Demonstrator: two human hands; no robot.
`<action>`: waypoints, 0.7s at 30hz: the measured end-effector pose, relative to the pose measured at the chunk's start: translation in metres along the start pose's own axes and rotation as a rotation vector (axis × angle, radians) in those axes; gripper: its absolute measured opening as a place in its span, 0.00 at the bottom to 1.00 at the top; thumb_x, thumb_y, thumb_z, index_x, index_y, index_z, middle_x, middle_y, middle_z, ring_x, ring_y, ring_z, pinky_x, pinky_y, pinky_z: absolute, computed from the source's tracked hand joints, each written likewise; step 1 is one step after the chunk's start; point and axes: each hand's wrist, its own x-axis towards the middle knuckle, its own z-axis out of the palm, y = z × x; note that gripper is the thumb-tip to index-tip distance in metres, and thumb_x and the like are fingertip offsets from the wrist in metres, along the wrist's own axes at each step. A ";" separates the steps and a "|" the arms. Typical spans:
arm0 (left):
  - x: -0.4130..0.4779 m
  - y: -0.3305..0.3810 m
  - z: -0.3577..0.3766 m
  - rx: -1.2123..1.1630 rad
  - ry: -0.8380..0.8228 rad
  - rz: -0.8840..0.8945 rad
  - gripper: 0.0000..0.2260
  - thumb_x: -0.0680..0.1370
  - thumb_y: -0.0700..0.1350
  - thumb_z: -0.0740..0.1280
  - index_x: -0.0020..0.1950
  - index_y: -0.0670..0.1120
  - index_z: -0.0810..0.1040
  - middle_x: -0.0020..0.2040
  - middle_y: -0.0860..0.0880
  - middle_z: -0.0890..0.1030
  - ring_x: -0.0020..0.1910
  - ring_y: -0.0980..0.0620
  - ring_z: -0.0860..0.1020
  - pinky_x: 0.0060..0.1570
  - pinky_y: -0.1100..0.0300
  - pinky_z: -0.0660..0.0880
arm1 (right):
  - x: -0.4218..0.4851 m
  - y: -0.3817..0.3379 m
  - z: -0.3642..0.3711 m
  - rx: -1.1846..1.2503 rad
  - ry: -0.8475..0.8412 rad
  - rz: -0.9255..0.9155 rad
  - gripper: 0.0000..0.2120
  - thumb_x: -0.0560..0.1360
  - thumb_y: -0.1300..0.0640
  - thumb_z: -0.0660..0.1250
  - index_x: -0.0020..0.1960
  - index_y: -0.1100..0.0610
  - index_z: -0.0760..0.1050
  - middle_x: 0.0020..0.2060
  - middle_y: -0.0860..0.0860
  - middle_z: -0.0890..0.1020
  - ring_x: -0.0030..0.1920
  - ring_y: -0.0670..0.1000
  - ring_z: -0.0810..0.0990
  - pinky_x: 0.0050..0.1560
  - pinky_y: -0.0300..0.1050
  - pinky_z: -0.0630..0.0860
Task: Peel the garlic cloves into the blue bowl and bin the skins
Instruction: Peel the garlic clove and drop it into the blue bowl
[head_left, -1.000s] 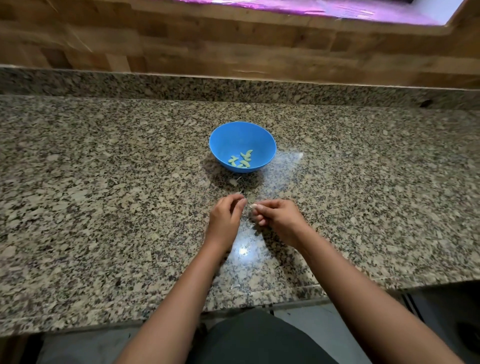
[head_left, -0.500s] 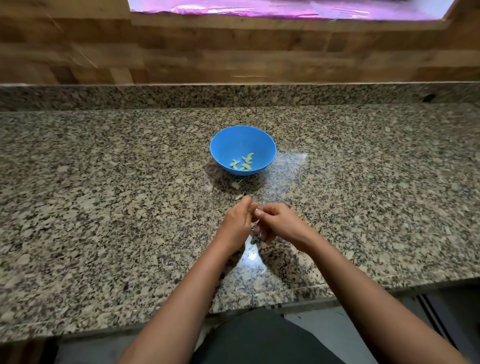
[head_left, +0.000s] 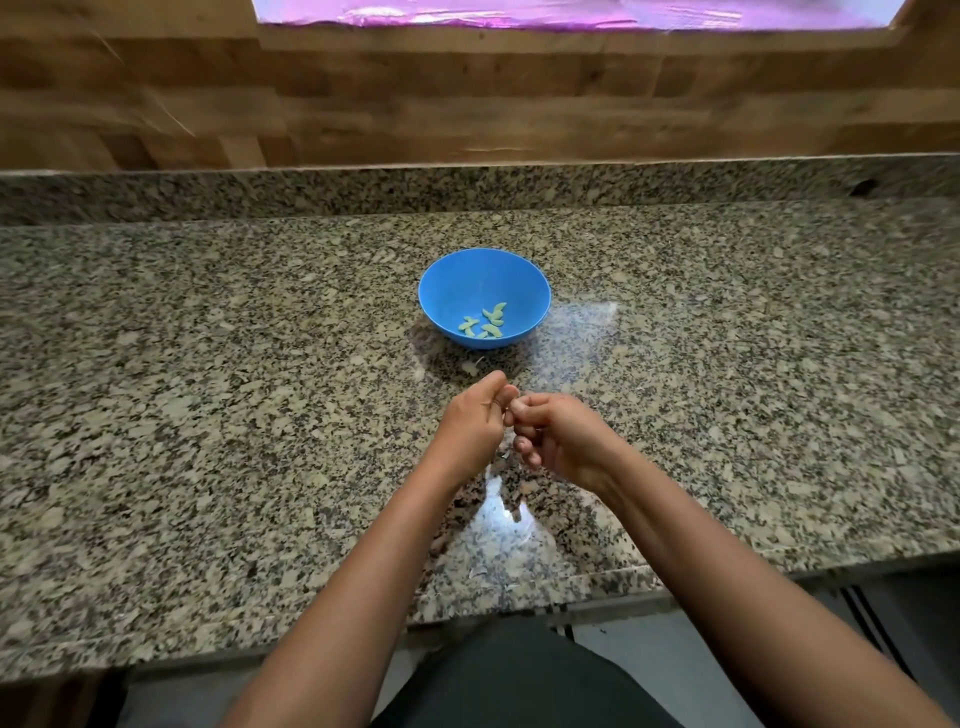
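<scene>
A blue bowl stands on the granite counter, with several peeled pale garlic cloves lying in its bottom. Just in front of the bowl my left hand and my right hand meet, fingertips pinched together on a small garlic clove that my fingers hide almost entirely. Both hands hover slightly above the counter. A few thin skin scraps lie on the stone between hands and bowl.
A granite upstand and a wood-pattern wall close the back. The counter's front edge runs near my body; more skin flakes lie close to it. No bin shows in view.
My hands came together from a small gap and now touch at the fingertips. The head camera tilted, so the bowl sits slightly lower in view.
</scene>
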 end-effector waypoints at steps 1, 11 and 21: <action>0.001 0.001 0.000 0.011 -0.001 -0.001 0.10 0.81 0.39 0.56 0.40 0.45 0.69 0.37 0.53 0.74 0.36 0.59 0.71 0.30 0.73 0.65 | 0.000 -0.001 0.000 -0.009 0.008 -0.009 0.12 0.80 0.64 0.56 0.39 0.61 0.71 0.26 0.51 0.68 0.24 0.46 0.69 0.22 0.37 0.66; 0.000 -0.002 0.010 0.106 0.053 -0.008 0.08 0.80 0.38 0.57 0.44 0.45 0.72 0.47 0.45 0.80 0.45 0.47 0.78 0.42 0.54 0.73 | -0.002 0.008 0.001 -0.119 0.110 -0.047 0.11 0.79 0.63 0.57 0.40 0.61 0.72 0.28 0.52 0.71 0.25 0.47 0.70 0.24 0.37 0.67; 0.003 -0.005 0.017 -0.001 0.027 -0.252 0.11 0.82 0.47 0.56 0.55 0.46 0.76 0.49 0.44 0.79 0.42 0.49 0.75 0.40 0.57 0.72 | 0.000 0.031 0.001 -0.957 0.379 -0.491 0.09 0.76 0.67 0.59 0.40 0.60 0.74 0.33 0.50 0.75 0.33 0.45 0.70 0.35 0.39 0.70</action>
